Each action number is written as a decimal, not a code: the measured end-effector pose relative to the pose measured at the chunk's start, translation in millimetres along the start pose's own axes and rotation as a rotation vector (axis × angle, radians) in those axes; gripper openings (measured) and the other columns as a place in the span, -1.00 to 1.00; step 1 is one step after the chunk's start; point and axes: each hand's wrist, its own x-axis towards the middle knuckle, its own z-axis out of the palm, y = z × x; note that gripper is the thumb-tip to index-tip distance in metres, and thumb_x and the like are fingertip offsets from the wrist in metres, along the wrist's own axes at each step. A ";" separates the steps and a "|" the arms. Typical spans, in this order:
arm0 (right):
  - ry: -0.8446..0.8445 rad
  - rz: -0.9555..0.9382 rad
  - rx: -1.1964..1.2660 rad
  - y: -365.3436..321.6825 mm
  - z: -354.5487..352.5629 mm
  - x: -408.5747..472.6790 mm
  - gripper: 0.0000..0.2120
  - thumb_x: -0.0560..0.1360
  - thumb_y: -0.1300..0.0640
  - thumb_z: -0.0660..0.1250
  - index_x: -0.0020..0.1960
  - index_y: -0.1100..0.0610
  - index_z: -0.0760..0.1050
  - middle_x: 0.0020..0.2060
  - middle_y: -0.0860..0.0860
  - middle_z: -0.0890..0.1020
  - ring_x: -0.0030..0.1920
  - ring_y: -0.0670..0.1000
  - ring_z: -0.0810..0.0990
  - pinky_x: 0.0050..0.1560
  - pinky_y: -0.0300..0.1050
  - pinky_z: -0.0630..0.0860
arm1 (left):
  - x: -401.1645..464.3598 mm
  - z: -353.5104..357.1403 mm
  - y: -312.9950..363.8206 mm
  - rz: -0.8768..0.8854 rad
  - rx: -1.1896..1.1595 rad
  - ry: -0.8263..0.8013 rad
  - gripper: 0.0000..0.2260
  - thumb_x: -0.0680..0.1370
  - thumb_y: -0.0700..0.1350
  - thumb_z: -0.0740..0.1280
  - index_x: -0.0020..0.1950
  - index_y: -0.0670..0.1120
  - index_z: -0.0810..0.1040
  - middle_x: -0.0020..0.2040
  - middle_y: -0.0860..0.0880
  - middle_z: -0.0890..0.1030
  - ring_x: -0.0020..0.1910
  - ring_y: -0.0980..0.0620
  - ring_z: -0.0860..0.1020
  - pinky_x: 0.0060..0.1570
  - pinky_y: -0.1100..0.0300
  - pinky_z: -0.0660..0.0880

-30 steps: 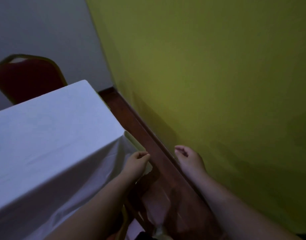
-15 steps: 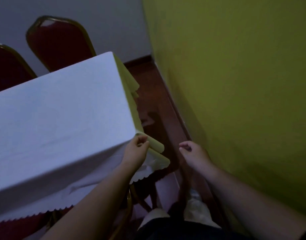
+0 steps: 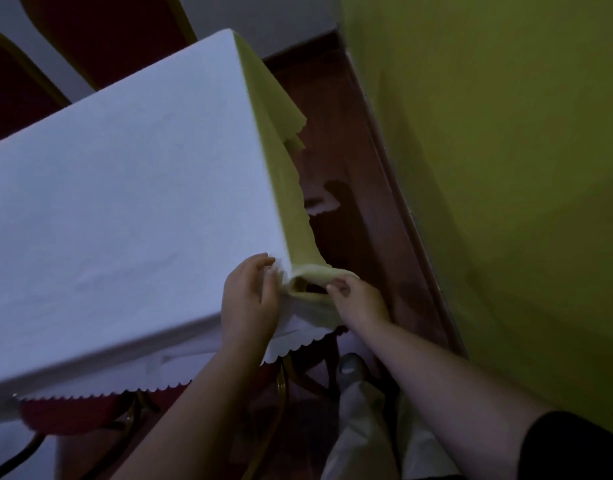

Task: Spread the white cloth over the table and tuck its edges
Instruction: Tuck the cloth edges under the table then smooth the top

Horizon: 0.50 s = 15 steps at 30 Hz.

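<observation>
The white cloth (image 3: 125, 202) lies flat over the table top, its scalloped hem hanging down along the near side. At the table's near right corner the cloth bunches into a loose fold. My left hand (image 3: 249, 299) grips the cloth at that corner from the near side, fingers curled into the fabric. My right hand (image 3: 358, 299) pinches the folded flap just right of the corner. The cloth's right overhang (image 3: 284, 188) looks yellow-green in the wall's light and hangs unevenly.
A yellow-green wall (image 3: 488, 168) runs close along the table's right side, leaving a narrow strip of dark wooden floor (image 3: 360, 168). Red chairs (image 3: 104, 32) stand behind the table. A red chair seat (image 3: 73, 414) sits under the near edge. My shoe (image 3: 350, 368) is below.
My right hand has moved left from open air and taken hold of the cloth fold at the corner. My left hand stays at the corner. The view has tilted down and closer.
</observation>
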 end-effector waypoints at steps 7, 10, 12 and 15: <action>0.034 -0.020 0.111 -12.5 35.7 21.9 -0.45 0.41 0.06 0.42 0.37 0.02 0.37 0.28 0.01 0.49 0.26 0.05 0.49 0.24 -0.11 0.44 | 12.2 12.4 -16.7 0.023 -0.088 0.053 -0.78 0.55 -0.09 0.19 0.08 -0.06 0.60 0.13 0.03 0.59 0.15 0.05 0.49 0.18 0.01 0.44; 0.101 -0.015 0.097 -16.2 39.8 27.3 -0.60 0.46 0.18 0.32 0.29 0.08 0.44 0.22 0.06 0.54 0.21 0.08 0.51 0.18 -0.10 0.43 | 13.8 14.1 -20.1 0.046 -0.088 0.038 -0.77 0.55 -0.10 0.18 0.07 -0.05 0.61 0.12 0.04 0.58 0.17 0.06 0.48 0.20 0.02 0.43; 0.145 -0.069 0.048 -14.7 37.9 29.7 -0.72 0.46 0.30 0.24 0.14 0.14 0.54 0.12 0.09 0.58 0.13 0.11 0.53 0.08 -0.13 0.43 | 14.3 14.4 -21.1 0.048 -0.085 0.029 -0.77 0.55 -0.09 0.18 0.06 -0.04 0.61 0.13 0.06 0.57 0.18 0.08 0.46 0.21 0.04 0.42; 0.181 -0.143 -0.033 -6.0 27.7 32.8 -0.76 0.46 0.32 0.24 0.07 0.18 0.58 0.09 0.11 0.57 0.11 0.14 0.50 0.04 -0.13 0.39 | 16.2 14.3 -22.3 0.051 -0.094 0.022 -0.77 0.55 -0.08 0.18 0.08 -0.04 0.60 0.13 0.10 0.54 0.18 0.14 0.42 0.23 0.05 0.41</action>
